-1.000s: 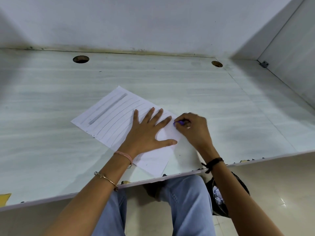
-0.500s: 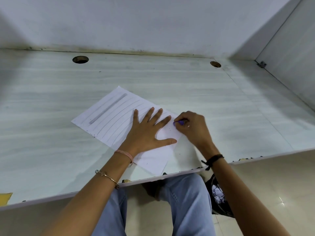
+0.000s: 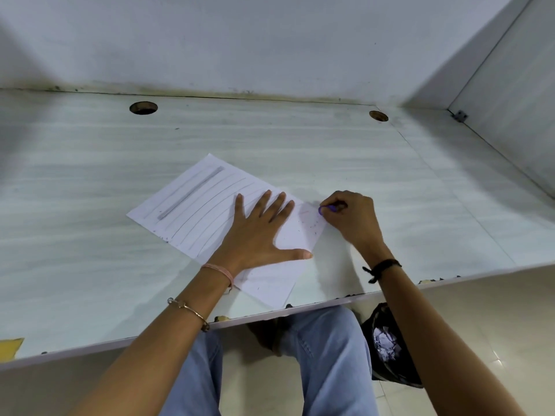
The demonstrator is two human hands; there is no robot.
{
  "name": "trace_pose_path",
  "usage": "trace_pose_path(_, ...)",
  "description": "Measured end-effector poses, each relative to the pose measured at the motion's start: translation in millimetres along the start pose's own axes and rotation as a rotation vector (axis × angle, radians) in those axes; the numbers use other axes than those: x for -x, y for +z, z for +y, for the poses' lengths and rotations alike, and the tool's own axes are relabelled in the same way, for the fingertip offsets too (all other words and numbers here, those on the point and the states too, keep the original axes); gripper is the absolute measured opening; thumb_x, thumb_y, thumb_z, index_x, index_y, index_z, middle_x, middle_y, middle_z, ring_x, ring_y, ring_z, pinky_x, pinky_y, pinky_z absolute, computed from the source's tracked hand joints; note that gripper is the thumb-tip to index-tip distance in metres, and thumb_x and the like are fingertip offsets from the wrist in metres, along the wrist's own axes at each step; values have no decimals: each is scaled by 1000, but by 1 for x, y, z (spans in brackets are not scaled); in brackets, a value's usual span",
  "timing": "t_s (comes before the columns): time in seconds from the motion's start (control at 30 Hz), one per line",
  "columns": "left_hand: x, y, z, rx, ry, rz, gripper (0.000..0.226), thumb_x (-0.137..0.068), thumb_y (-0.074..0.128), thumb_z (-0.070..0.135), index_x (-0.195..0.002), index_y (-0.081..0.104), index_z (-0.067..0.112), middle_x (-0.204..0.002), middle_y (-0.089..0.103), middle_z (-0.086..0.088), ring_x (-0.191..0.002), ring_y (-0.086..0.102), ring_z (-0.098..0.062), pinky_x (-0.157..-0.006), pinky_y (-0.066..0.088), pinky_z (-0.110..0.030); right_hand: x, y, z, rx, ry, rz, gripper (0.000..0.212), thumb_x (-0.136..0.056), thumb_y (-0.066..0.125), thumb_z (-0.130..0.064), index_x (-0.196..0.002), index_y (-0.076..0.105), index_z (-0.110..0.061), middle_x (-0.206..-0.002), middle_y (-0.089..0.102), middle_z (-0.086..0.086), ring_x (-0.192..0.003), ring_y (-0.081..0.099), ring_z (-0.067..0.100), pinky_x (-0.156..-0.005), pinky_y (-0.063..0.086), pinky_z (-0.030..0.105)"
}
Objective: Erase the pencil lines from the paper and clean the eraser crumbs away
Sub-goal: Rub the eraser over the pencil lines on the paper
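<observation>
The person's left hand [image 3: 255,235] is lying flat with its fingers spread, pressing down the white sheet of paper [image 3: 288,238], which is sitting at an angle on the pale wood-grain desk [image 3: 90,175], close to its near edge. The right hand [image 3: 351,217] is pinching a small purple eraser [image 3: 326,209] in curled fingers, its tip touching the sheet's right edge, just right of the left fingertips. Curved grey pencil lines [image 3: 216,202] are running across the left part of the sheet, with a thick grey pencil band [image 3: 190,193] beyond them. Since a second ago the right hand has been sliding rightward, away from the left index finger, uncovering a bare patch dotted with dark eraser crumbs [image 3: 312,225].
</observation>
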State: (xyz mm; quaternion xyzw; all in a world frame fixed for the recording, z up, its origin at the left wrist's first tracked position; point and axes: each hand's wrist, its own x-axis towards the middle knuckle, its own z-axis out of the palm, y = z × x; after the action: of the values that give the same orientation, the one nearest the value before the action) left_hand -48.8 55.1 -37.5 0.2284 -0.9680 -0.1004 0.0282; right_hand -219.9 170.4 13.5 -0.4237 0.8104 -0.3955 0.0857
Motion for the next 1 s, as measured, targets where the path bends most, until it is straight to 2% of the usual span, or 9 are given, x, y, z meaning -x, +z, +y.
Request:
trace_pose_path(0.07, -2, 2, -1, 17, -7, 8, 112, -70, 24, 96, -156, -7, 31, -163, -17, 10, -149, -19, -15, -113, -12, -65, 12, 9, -14, -21, -67, -76, 9, -75, 71, -1, -77, 73, -10, -73, 67, -2, -63, 57, -3, -60, 40, 6)
trace_pose_path(0.17, -1, 2, 0, -16, 7, 0, 121, -57, 4, 100, -156, -7, 31, -163, -15, 8, -149, -18, -16, -112, -10, -67, 36, 27, -28, -21, -159, -257, 11, -74, 72, -1, -78, 73, -11, -71, 65, -7, -63, 58, -1, -62, 41, 8)
trace_pose_path(0.2, -1, 1, 0, -13, 6, 0, 122, -56, 4, 100, -156, -6, 31, -163, -15, 8, -149, -18, -16, -112, -10, -67, 36, 27, -25, -22, -156, -260, 11, -74, 72, -1, -79, 74, -11, -72, 66, -6, -63, 58, -1, -62, 41, 8)
trace_pose_path(0.3, 0, 0, 1, 25, -8, 5, 114, -66, 20, 95, -156, -6, 31, -163, -16, 10, -149, -19, -14, -113, -12, -65, 14, 11, -5, -60, -47, -91, 8, -75, 73, -3, -78, 74, -10, -78, 71, 2, -65, 59, 2, -62, 43, 8)
trace_pose_path(0.4, 0, -1, 0, -4, 1, -6, 113, -68, 21, 93, -156, -10, 30, -162, -19, 9, -148, -21, -15, -113, -12, -65, -3, -2, 4, -25, 40, 4, 9, -77, 71, -3, -76, 72, -13, -77, 69, 0, -62, 57, -4, -58, 41, 4)
trace_pose_path(0.47, -1, 0, 0, 12, -3, 3, 112, -69, 24, 94, -156, -8, 31, -162, -18, 9, -149, -20, -15, -113, -13, -65, 3, 4, -6, -39, 0, -25, 9, -76, 71, -2, -75, 72, -11, -74, 68, 1, -61, 57, -3, -58, 41, 5)
trace_pose_path(0.6, 0, 1, 1, 29, -4, 4, 113, -66, 22, 96, -156, -4, 33, -163, -15, 10, -149, -19, -14, -112, -15, -64, 30, 25, -21, -62, -121, -224, 8, -74, 72, -1, -78, 73, -8, -75, 70, 1, -64, 59, 3, -62, 44, 9)
trace_pose_path(0.8, 1, -2, 1, 17, -10, -13, 112, -68, 23, 93, -156, -9, 31, -162, -18, 10, -148, -21, -14, -113, -13, -64, 0, 4, 7, -77, 45, 7, 3, -78, 72, -5, -79, 72, -8, -77, 69, 5, -61, 56, 1, -59, 42, 8)
trace_pose_path(1.0, 0, -1, 1, 31, -11, -7, 113, -66, 22, 95, -156, -6, 33, -163, -16, 10, -149, -19, -14, -113, -14, -64, 27, 32, -18, -52, -136, -190, 6, -76, 71, -4, -79, 72, -8, -77, 70, 3, -67, 59, 7, -61, 43, 10)
